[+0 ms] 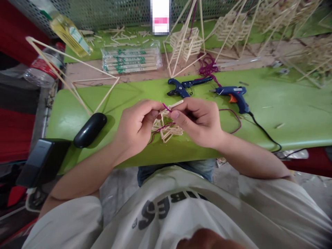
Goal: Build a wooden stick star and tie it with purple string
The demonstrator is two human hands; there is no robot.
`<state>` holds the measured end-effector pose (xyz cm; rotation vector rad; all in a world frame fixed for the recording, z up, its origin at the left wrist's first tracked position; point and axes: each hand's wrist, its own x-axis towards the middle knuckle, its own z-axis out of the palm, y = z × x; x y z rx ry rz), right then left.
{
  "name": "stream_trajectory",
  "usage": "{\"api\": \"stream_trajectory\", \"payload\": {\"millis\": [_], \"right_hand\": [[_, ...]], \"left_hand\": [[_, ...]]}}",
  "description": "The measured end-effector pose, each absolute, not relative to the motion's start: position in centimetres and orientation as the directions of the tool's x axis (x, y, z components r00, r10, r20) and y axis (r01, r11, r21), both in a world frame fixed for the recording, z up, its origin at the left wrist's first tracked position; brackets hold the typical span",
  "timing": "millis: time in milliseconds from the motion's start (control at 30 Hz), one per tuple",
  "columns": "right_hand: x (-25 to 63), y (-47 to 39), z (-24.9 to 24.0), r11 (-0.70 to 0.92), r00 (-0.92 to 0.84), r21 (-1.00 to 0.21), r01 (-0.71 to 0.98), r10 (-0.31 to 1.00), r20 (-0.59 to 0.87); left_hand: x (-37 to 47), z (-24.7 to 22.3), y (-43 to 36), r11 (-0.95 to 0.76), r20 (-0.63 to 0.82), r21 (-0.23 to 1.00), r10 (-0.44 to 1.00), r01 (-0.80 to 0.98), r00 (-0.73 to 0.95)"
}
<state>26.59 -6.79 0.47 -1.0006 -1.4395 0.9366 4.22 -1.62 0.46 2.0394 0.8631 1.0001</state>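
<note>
Just above a small lattice of wooden sticks, my two hands come close together. Between its thumb and fingers, my left hand pinches a purple string. My right hand is closed on the string too, beside a short wooden stick that juts out by its fingertips. More purple string crosses the lattice, and a loop of it runs out to the right over the green table. The fingers hide part of the string and of the lattice's top.
Blue cutters and a blue glue gun lie beyond my hands. A black case and a stick frame are at left. Packaged sticks, a yellow bottle and a hanging-lattice frame stand farther back.
</note>
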Motion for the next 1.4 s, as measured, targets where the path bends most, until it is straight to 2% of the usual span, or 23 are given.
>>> {"api": "stream_trajectory", "payload": {"millis": [133,267,467,700,867,1000,1167,1400], "right_hand": [[26.2,-6.8,0.3,0.281,0.018,-0.951,0.129,0.958,0.286],[26.4,-6.9,-0.1,0.302,0.052,-0.930,0.207,0.946,0.319],[26.5,-7.2,-0.5,0.406,-0.013,-0.866,0.292,0.907,0.420],[26.4,-7.1,-0.9,0.504,-0.104,-0.833,0.229,0.863,0.493],[27.0,-6.8,-0.7,0.505,-0.201,-0.853,0.133,0.856,0.475],[27.8,-6.3,-0.8,0.496,-0.253,-0.857,0.139,0.855,0.453],[27.6,-5.5,-1.8,0.578,-0.223,-0.815,-0.028,0.792,0.569],[26.8,-5.9,-1.5,0.760,-0.180,-0.640,0.113,0.650,0.739]], "left_hand": [[4.4,0.6,-1.6,-0.559,0.391,0.784,0.782,0.269,0.485],[4.1,0.1,-1.9,-0.520,0.355,0.818,0.792,0.245,0.497],[4.6,-0.3,-2.6,-0.219,0.181,0.976,0.845,0.015,0.504],[5.6,0.7,-2.3,-0.071,0.111,0.992,0.876,-0.101,0.469],[5.2,1.1,-2.2,-0.125,0.141,0.990,0.881,-0.065,0.452],[5.0,0.9,-2.1,-0.112,0.137,0.990,0.871,-0.081,0.472],[4.9,0.8,-1.8,-0.003,0.064,0.993,0.847,-0.115,0.529],[5.0,0.7,-1.5,0.085,0.007,0.988,0.815,-0.131,0.580]]}}
